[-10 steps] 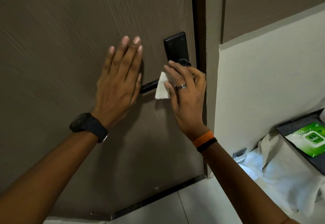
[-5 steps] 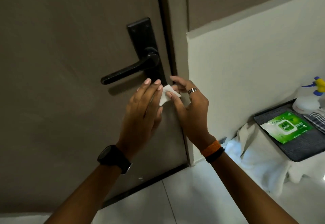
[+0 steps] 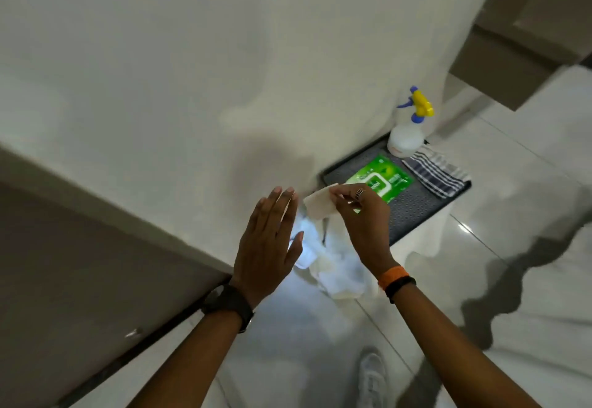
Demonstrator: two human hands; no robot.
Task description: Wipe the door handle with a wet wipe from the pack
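Observation:
My right hand (image 3: 362, 218) pinches a white wet wipe (image 3: 318, 204) between thumb and fingers, holding it in the air in front of the wall. My left hand (image 3: 269, 241) is beside it, flat and with fingers spread, holding nothing. The green wipe pack (image 3: 382, 180) lies on a dark tray (image 3: 416, 212) just beyond my right hand. The door handle is out of view; only the lower part of the brown door (image 3: 64, 263) shows at the left.
On the tray stand a white spray bottle (image 3: 407, 132) with a yellow and blue nozzle and a striped folded cloth (image 3: 435, 172). A white cloth (image 3: 336, 266) drapes under the tray down to the tiled floor. A white shoe (image 3: 373, 379) is at the bottom.
The view has swung right and down, away from the door handle toward the tray. My right hand carried the wipe off the handle; my left hand left the door and stays open.

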